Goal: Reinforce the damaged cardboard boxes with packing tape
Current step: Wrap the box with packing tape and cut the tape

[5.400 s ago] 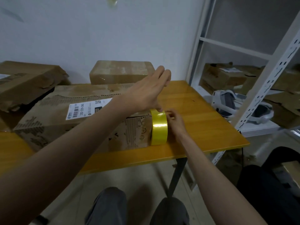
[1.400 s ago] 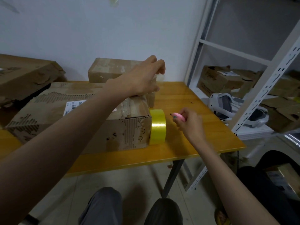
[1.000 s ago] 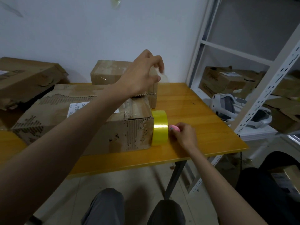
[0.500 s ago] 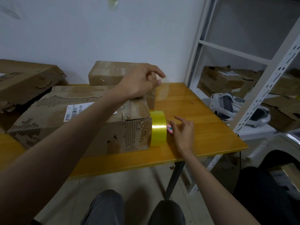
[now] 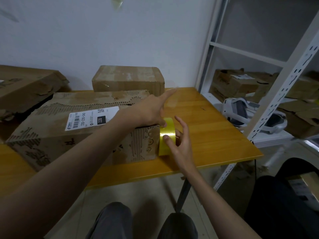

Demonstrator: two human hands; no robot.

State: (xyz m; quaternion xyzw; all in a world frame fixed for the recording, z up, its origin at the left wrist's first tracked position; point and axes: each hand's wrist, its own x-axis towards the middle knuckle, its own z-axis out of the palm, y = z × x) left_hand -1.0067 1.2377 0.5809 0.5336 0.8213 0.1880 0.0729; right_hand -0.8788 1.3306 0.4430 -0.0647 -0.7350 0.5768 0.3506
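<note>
Your left hand [image 5: 151, 109] lies on the top right corner of the torn box [image 5: 82, 128], fingers straight and extended toward the far right, thumb at the upper rim of the tape roll [image 5: 167, 136]; a clear strip of tape seems to stretch past the fingertips, but blur hides how it is held. Your right hand [image 5: 179, 144] is released, fingers spread, the thumb tip touching the yellow band of the roll and the palm just to its right. The roll stands on edge on the bench [image 5: 215, 138], pressed against the right end face of the torn box and lying between your two hands. The torn box carries a white label [image 5: 91, 118] to the left of your left hand. Beyond your left hand a smaller box [image 5: 127, 78] sits against the wall, touching the torn box; a crushed box [image 5: 25, 87] lies far to the left. To the right of your right hand bare bench runs to the right edge, beside which the shelf upright [image 5: 283, 88] rises; the near edge passes just below your right wrist. On the shelf lie a white headset [image 5: 241, 111] and further boxes [image 5: 240, 83].
</note>
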